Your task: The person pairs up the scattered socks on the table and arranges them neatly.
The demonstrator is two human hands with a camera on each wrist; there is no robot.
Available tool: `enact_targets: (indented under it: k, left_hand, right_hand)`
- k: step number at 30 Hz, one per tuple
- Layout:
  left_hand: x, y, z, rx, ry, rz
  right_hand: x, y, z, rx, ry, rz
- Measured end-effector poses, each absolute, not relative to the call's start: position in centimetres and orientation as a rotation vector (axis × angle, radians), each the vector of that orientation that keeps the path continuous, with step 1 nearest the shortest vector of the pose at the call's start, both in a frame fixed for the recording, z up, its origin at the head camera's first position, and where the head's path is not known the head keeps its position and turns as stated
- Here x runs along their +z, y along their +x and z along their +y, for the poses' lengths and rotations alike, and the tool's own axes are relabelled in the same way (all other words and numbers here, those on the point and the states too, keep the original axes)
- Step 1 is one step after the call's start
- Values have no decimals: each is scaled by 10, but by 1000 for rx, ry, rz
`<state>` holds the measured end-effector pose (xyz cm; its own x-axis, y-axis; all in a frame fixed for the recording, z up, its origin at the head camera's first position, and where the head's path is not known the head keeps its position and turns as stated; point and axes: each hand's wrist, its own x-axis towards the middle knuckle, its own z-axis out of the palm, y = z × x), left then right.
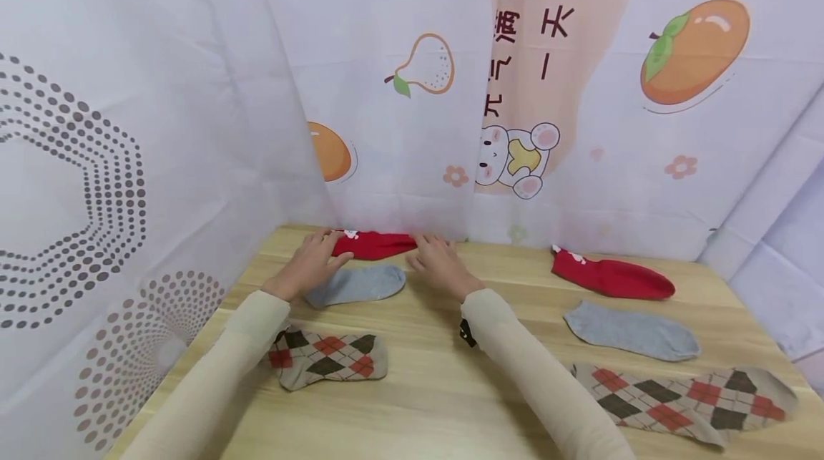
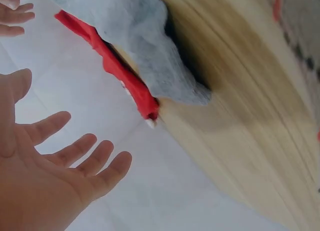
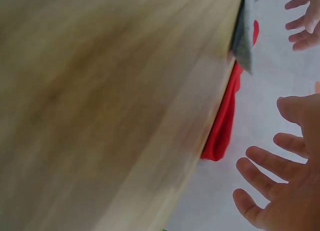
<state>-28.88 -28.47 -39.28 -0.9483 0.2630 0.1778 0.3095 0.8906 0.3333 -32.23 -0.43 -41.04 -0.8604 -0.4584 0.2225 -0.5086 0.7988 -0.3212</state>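
At the back left of the table a red sock [image 1: 376, 245] with a white pattern lies lengthwise along the edge. My left hand [image 1: 312, 265] is at its left end and my right hand [image 1: 440, 263] at its right end. In the left wrist view the left hand [image 2: 55, 176] has its fingers spread, apart from the red sock [image 2: 117, 68]. The right wrist view likewise shows the right hand [image 3: 285, 176] with loosely bent, parted fingers beside the red sock [image 3: 222, 123], holding nothing. A grey sock [image 1: 360, 284] lies just in front, partly behind the left hand.
Nearer on the left lies an argyle sock [image 1: 331, 358], partly covered by the left sleeve. Along the right side are another red sock [image 1: 611, 276], a grey sock [image 1: 631, 331] and a longer argyle piece [image 1: 689, 399]. A printed white curtain [image 1: 386, 159] hangs behind the wooden table [image 1: 425, 403].
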Motion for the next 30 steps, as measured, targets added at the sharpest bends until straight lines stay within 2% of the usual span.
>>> enact_targets:
  k: [11, 19, 30]
  left_hand:
    - [-402, -314, -293, -602, -277, -3073]
    - [-395, -335, -305, -597, -272, -3090]
    - [-401, -348, -309, -597, -239, -3162]
  right_hand:
    - [-425, -334, -11, 682, 775, -2819]
    - [-411, -351, -9, 614, 756, -2870]
    - [-405, -366, -14, 530, 836, -3022]
